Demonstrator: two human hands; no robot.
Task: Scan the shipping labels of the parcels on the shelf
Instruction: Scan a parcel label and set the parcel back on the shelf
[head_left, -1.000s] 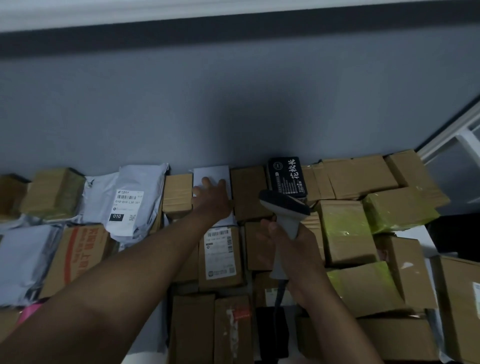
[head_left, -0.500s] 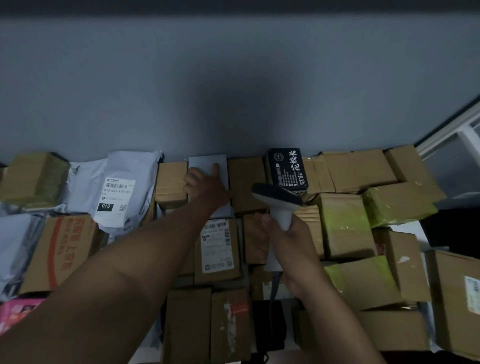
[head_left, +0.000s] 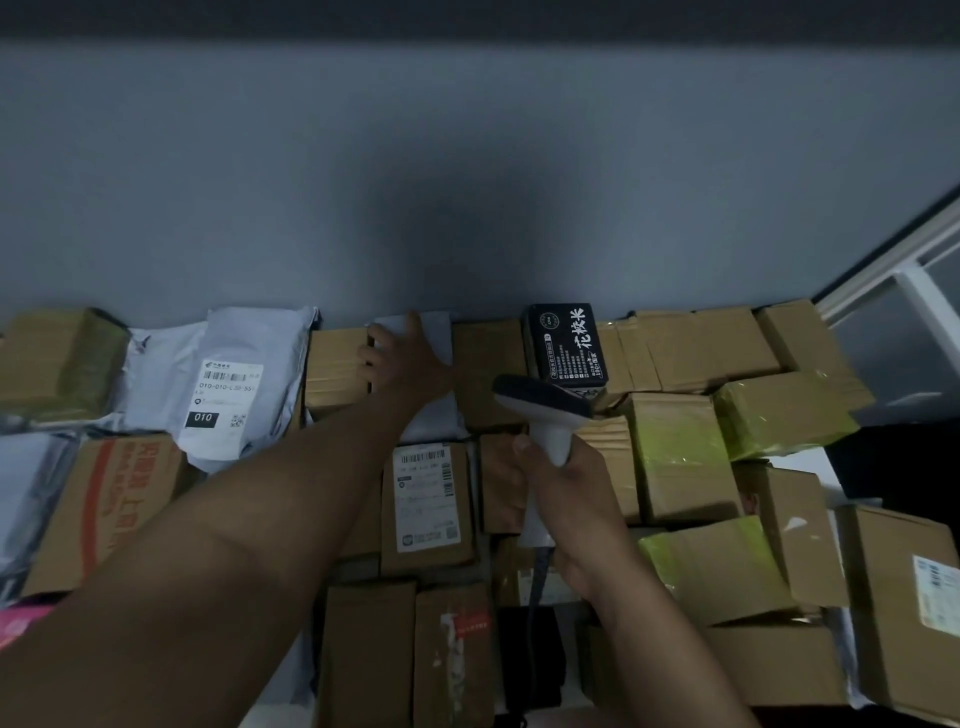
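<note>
Gripping the white handle of the barcode scanner (head_left: 540, 415), the right hand (head_left: 576, 499) holds it with the handle's long axis running near to far and the dark head pointing away toward the wall. Just left lies a brown box with a shipping label (head_left: 427, 498). Farther back, the left hand (head_left: 402, 361) curls its fingers over the edge of a pale flat parcel (head_left: 434, 338) standing against the grey wall (head_left: 467, 182).

Matt brown cardboard boxes (head_left: 426, 512), smooth grey plastic mailer (head_left: 234, 384), glossy yellow-green tape wrap (head_left: 779, 413), smooth plastic scanner (head_left: 545, 415)
</note>
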